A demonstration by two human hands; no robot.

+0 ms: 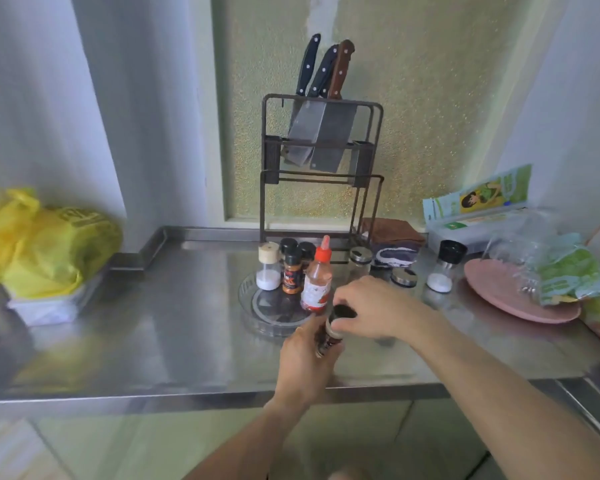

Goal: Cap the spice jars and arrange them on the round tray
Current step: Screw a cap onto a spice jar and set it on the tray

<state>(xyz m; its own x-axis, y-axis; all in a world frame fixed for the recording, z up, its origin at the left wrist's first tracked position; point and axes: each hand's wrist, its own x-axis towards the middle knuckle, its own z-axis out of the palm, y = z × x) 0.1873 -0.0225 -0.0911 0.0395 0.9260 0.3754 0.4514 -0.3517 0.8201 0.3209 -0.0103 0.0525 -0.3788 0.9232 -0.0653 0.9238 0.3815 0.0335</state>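
Spice jars, some on the tray, some off.

The clear round tray (pixel 257 318) holds a beige-capped white-powder jar (pixel 268 266), an orange jar (pixel 292 270), two black-capped jars behind, and a red-nozzled bottle (pixel 317 278) on its right rim. A dark jar (pixel 329 332) is held tilted just beside the tray, its black cap (pixel 343 311) gripped. Right of the tray stand a glass jar (pixel 359 263), a lid (pixel 404 277), and a black-capped jar (pixel 444 266).

knife rack (pixel 321 168), yellow bag (pixel 45 240), pink plate (pixel 499 299)
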